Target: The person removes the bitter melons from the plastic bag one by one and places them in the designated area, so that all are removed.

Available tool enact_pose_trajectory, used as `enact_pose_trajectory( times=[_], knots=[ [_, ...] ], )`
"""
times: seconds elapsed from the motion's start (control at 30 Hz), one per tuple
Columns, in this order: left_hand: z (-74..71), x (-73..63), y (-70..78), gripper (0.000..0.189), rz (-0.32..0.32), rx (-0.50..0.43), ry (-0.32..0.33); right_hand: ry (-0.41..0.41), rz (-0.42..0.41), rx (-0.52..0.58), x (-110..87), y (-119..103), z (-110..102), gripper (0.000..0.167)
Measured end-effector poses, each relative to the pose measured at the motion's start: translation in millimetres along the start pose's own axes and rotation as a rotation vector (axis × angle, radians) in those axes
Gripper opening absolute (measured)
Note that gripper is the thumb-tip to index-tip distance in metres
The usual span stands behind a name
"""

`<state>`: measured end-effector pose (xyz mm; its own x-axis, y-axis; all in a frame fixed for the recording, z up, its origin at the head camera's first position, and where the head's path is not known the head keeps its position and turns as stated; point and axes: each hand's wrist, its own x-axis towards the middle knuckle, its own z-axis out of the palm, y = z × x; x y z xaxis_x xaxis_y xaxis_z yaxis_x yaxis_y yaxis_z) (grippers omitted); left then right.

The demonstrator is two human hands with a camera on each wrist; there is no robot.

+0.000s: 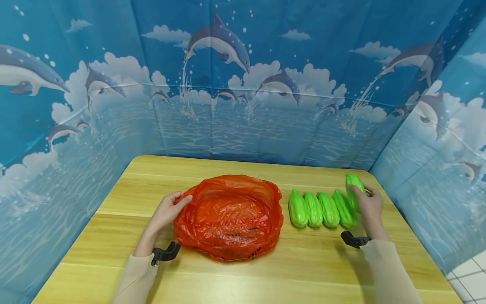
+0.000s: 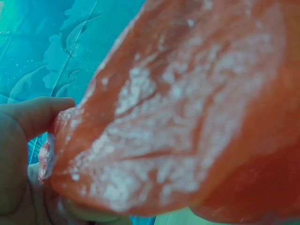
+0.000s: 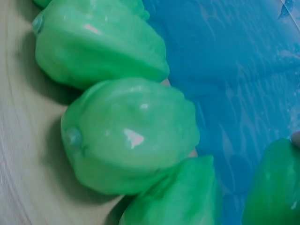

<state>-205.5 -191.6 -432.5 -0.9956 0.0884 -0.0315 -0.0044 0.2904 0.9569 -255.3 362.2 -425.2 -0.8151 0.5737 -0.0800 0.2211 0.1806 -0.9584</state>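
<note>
A red plastic bag [image 1: 235, 215] lies on the table with its mouth spread wide. My left hand [image 1: 167, 213] pinches the bag's rim on its left side; the left wrist view shows the crumpled film [image 2: 154, 140] between thumb and fingers. On the right, my right hand [image 1: 372, 207] grips a glossy green bitter melon [image 1: 354, 185], held upright at the right end of a row. Several more bitter melons [image 1: 314, 210] lie side by side between that hand and the bag. The right wrist view shows their ridged skins close up, with the held bitter melon [image 3: 272, 187] at its right edge.
The wooden table [image 1: 303, 274] has its rounded far edge close to a blue dolphin-print curtain [image 1: 228, 126], which also hangs along both sides. White floor tiles [image 1: 468, 274] show beyond the table at the lower right.
</note>
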Motion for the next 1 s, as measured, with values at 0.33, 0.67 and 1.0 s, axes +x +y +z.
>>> enact_pose_trajectory(
  times=[0.33,0.67,1.0],
  knots=[
    [1.3,-0.4,0.6,0.039,0.003,-0.010,0.002,0.005,0.012,-0.117,6.7,11.3,-7.5,0.080],
    [0.9,-0.7,1.8,0.037,-0.001,-0.003,0.004,-0.027,0.041,-0.122,8.5,20.7,-13.8,0.083],
    [1.6,-2.8,8.4,0.031,-0.025,-0.008,-0.011,-0.018,0.044,-0.146,13.4,29.6,-16.9,0.081]
  ],
)
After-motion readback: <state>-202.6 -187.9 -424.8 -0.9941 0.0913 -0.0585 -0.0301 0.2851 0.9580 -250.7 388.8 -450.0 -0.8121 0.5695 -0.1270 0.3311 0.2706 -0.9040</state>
